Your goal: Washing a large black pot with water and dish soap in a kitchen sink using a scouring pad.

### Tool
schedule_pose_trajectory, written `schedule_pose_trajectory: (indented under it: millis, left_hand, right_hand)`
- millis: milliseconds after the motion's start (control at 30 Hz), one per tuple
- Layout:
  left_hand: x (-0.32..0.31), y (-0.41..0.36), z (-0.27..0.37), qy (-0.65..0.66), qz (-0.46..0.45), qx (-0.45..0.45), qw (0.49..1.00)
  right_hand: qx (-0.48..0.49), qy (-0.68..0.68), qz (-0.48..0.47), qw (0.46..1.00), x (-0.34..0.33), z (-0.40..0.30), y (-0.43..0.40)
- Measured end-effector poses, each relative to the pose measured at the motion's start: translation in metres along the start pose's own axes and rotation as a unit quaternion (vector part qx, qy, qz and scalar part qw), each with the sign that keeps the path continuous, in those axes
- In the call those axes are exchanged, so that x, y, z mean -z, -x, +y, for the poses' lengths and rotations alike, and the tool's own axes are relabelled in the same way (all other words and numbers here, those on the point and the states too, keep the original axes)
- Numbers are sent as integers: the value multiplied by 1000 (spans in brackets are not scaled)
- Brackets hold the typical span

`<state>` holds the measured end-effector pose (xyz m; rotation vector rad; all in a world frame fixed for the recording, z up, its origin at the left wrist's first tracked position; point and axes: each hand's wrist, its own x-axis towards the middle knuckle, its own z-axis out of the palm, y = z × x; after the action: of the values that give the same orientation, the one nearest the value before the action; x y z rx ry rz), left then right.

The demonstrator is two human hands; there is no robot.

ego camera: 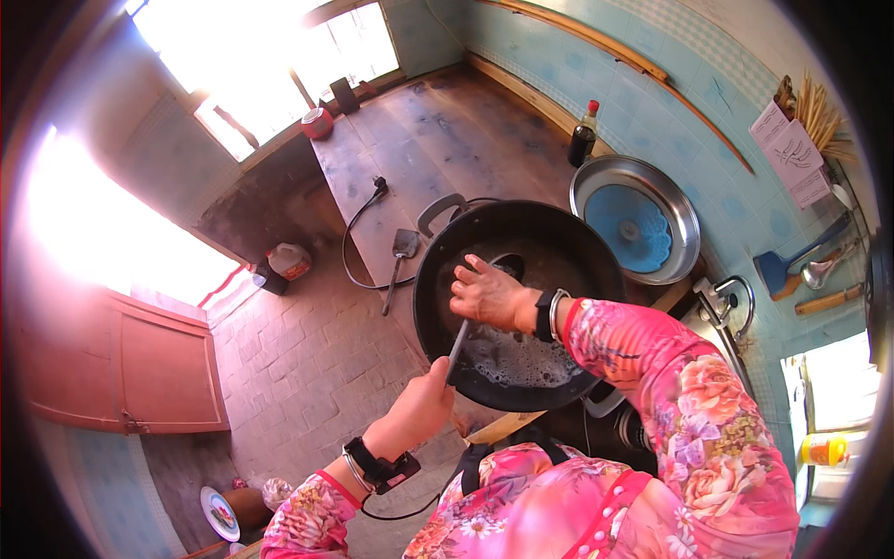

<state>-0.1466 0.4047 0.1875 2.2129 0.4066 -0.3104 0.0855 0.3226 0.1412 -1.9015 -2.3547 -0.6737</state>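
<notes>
A large black wok-like pan (517, 223) sits before me on the wooden counter, with foamy water (524, 363) along its near side. My left hand (415, 402) is closed around the grey handle of a ladle (457, 349) that slants into the pan. At the far end of that handle, the ladle's dark bowl (510, 264) shows just beyond my right hand (492, 293). The right hand lies over the ladle's shaft inside the pan, its fingers bent and slightly apart. Its palm side is hidden, so its grip does not show.
A metal basin (688, 216) holding a blue scalloped dish (625, 227) stands right of the pan, near a dark bottle (583, 136). Left of the pan lie a metal spatula (405, 244) and a power cord (347, 237). A faucet (716, 297) is at the right.
</notes>
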Motion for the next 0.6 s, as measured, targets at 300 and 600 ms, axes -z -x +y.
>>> schedule_pose_trajectory:
  millis: [300,600]
  left_hand:
    - [-5,12,-2,107,24,14,994]
    - [-25,8,31,415,28,63,907]
  right_hand:
    - [-242,-269,-122,924,-2,60,11]
    - [-543,-726,176,384,-21,52,38]
